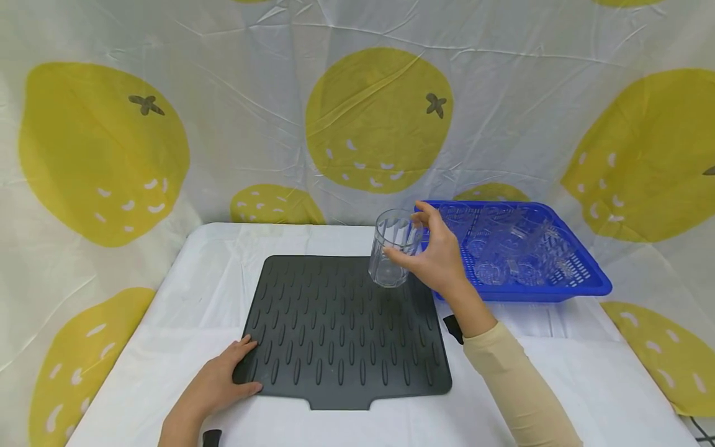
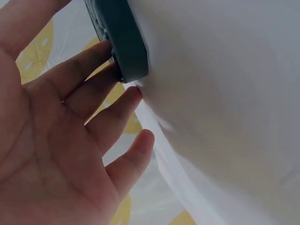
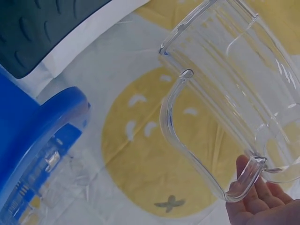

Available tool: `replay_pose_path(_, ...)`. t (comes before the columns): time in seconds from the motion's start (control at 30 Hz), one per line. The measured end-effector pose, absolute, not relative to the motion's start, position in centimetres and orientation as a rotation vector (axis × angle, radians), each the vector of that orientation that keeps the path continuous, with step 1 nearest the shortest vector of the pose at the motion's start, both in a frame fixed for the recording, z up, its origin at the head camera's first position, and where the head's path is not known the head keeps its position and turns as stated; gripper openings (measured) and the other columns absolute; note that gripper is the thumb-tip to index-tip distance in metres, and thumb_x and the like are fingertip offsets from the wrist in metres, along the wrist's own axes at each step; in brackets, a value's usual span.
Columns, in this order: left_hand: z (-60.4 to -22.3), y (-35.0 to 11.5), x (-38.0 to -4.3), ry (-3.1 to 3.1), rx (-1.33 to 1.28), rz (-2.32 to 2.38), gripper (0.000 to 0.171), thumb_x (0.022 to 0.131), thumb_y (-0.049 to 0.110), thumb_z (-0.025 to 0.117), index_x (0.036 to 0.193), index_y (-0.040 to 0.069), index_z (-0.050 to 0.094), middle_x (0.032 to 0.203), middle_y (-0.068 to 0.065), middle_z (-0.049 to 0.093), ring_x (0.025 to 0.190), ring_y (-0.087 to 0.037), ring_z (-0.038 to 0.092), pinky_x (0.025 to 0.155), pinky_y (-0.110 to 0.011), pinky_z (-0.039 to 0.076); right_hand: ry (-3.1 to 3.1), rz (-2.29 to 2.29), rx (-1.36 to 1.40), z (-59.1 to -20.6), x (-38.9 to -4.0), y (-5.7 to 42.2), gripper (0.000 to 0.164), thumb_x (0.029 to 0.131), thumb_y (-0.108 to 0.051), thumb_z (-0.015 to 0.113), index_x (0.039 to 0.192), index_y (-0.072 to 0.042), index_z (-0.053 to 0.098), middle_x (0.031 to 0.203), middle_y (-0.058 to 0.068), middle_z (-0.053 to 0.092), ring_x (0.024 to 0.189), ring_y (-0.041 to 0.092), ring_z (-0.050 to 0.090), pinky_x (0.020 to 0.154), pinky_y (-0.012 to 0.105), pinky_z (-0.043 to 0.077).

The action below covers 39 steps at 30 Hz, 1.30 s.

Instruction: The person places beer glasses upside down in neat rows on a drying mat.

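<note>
My right hand [image 1: 441,254] holds a clear glass mug [image 1: 385,273] upright, thumb on its near side and fingers at the far side near the rim. It overlaps the back right part of a dark ribbed mat [image 1: 335,323] in the head view. In the right wrist view, the mug's handle [image 3: 171,126] faces the camera, with fingers [image 3: 258,201] at one end of it. At the mat's front left corner, my left hand [image 1: 220,379] rests with fingers spread along the edge. In the left wrist view its fingertips touch the mat's edge [image 2: 131,51].
A blue perforated basket [image 1: 592,288] with several clear glass mugs [image 1: 511,239] stands at the back right, close beside the mat. White cloth [image 1: 184,310] covers the table. Behind it hangs a curtain [image 1: 240,124] printed with yellow lemons.
</note>
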<state>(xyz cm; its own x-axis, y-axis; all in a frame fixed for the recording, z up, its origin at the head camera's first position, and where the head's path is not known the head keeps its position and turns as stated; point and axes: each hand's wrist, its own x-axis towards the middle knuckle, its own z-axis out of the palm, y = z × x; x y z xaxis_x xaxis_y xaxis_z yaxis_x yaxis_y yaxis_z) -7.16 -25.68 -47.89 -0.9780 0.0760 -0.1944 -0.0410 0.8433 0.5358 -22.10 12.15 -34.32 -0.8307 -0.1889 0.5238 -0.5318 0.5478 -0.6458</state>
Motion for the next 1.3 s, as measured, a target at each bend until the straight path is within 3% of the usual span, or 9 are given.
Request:
replay_pose_path(0.2,-47.5,-25.5,-7.4,2.832,0.041,0.797,0.085,0.071,0.038,0.086,0.141,0.005,0.051,0.151,-0.016,0.039,0.136,-0.045,0.034,0.104,-0.062,0.033,-2.383,1.173,0.616,-34.3,-22.1,11.6,0.092,0.074,-0.025,0.086,0.147,-0.003,0.035,0.126,0.018,0.056,0.119,0.034,0.050,0.100,0.052,0.042)
replay_pose_path(0.53,-46.4,-25.3,-8.1,2.876,0.116,0.701,0.078,0.071,0.036,0.086,0.136,0.005,0.056,0.146,-0.018,0.046,0.131,-0.042,0.043,0.104,-0.063,0.032,-2.383,1.140,0.677,-34.5,-22.0,10.5,0.090,0.073,-0.028,0.086,0.146,-0.005,0.037,0.124,0.017,0.057,0.112,0.033,0.053,0.088,0.054,0.046)
replay_pose_path(0.7,-45.4,-25.1,-9.1,2.870,0.150,0.582,0.069,0.073,0.037,0.084,0.128,0.002,0.062,0.135,-0.019,0.056,0.124,-0.040,0.051,0.100,-0.071,0.028,-2.398,1.131,0.708,-34.8,-21.7,9.8,0.089,0.074,-0.030,0.085,0.145,-0.006,0.038,0.122,0.017,0.058,0.107,0.031,0.053,0.083,0.052,0.048)
replay_pose_path(0.9,-43.8,-24.4,-10.8,2.871,0.186,0.470,0.066,0.074,0.035,0.083,0.125,-0.001,0.061,0.117,-0.019,0.066,0.112,-0.038,0.060,0.098,-0.069,0.031,-2.405,1.149,0.731,-35.1,-21.3,9.0,0.090,0.073,-0.031,0.085,0.146,-0.006,0.037,0.120,0.017,0.058,0.104,0.029,0.052,0.079,0.051,0.048)
replay_pose_path(1.3,-41.7,-20.5,-14.8,3.107,0.684,0.728,0.066,0.084,0.032,0.078,0.139,0.005,0.053,0.131,-0.012,0.060,0.116,-0.032,0.059,0.095,-0.049,0.048,-2.405,1.163,0.736,-35.3,-20.9,8.0,0.091,0.072,-0.033,0.087,0.145,-0.008,0.039,0.118,0.011,0.060,0.105,0.027,0.054,0.082,0.049,0.049)
